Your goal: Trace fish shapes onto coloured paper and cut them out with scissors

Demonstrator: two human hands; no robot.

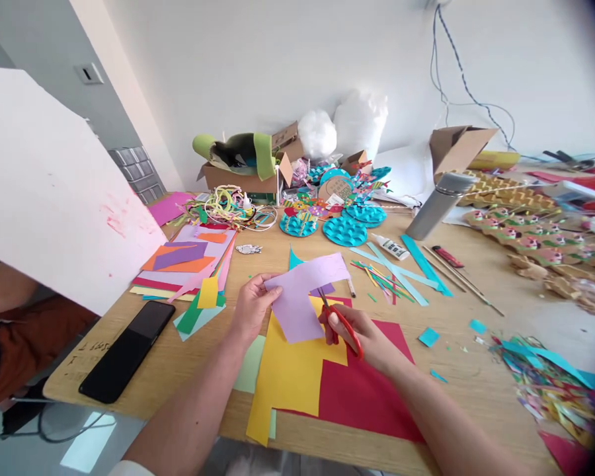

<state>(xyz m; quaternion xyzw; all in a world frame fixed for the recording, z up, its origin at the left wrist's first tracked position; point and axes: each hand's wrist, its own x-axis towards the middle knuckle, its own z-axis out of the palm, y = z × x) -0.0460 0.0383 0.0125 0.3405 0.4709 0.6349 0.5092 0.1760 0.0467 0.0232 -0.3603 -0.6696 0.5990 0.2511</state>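
A piece of lilac paper is pinched at its left edge between the thumb and fingers of my left hand. My right hand is closed round the red handles of a pair of scissors. The scissor blades, slightly parted, point up and left at a notch in the lilac paper's right side. Below lie a yellow sheet with a cut-out edge and a dark red sheet. A pale green sheet shows partly under the yellow one.
A black phone and stacked coloured paper are on the left. Behind stand turquoise discs, a glue bottle and a grey cylinder. Paper scraps heap at right. A person holds up a white board.
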